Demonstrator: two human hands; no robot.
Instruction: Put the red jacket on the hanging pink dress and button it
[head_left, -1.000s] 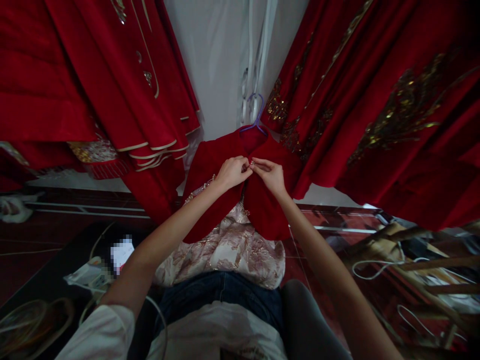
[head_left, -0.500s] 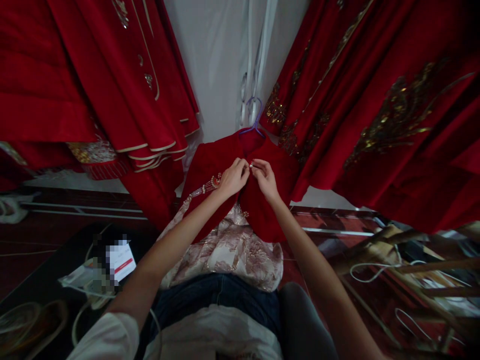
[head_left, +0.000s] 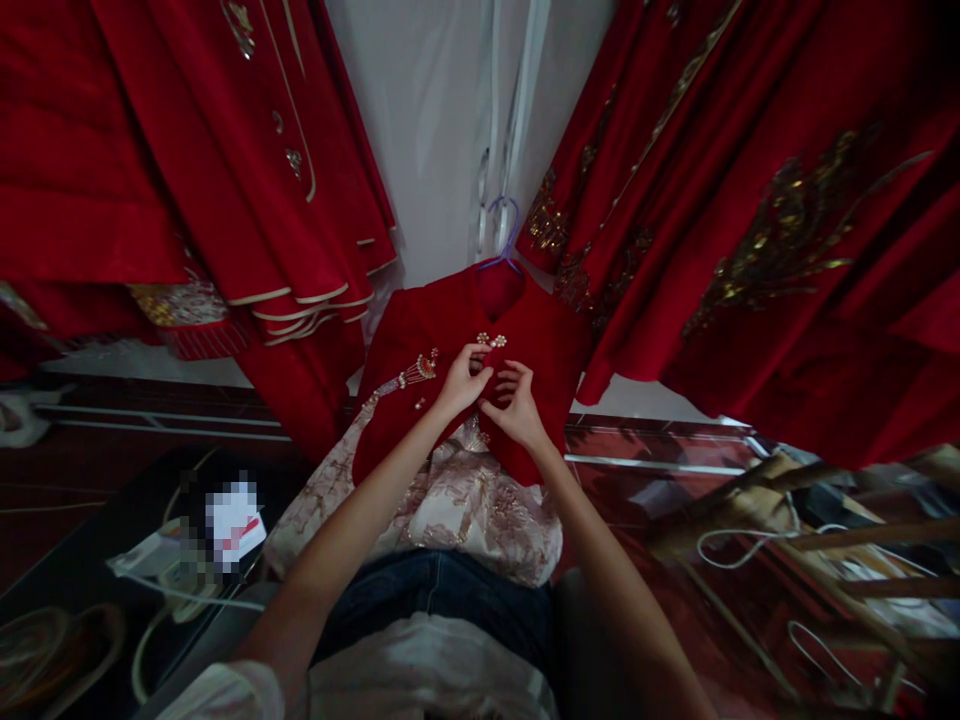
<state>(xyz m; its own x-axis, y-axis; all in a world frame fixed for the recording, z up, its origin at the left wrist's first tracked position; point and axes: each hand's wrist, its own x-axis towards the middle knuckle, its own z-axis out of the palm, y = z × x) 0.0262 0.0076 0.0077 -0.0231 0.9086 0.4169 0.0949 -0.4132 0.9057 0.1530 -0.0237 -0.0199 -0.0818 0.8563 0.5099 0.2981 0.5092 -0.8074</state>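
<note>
A red jacket hangs in front of me on a purple hanger. Flower-shaped pearl clasps meet at the upper front, just above my hands. My left hand has its fingers curled at the front edge, pinching the cloth below the clasps. Close beside it, my right hand touches the other front panel, its thumb and curled fingers apart. A beaded tassel ornament lies on the jacket's left side. Pale brocade cloth spreads beneath the jacket, over my lap.
Red garments with gold trim hang at the left, and sequinned red garments at the right. A dark tabletop at lower left carries a phone and a plastic bag. Wooden bars and white cords stand at lower right.
Both hands have moved down the jacket's front from near the neckline. The pearl clasps, covered before, now show above them. My right hand's fingers have spread apart.
</note>
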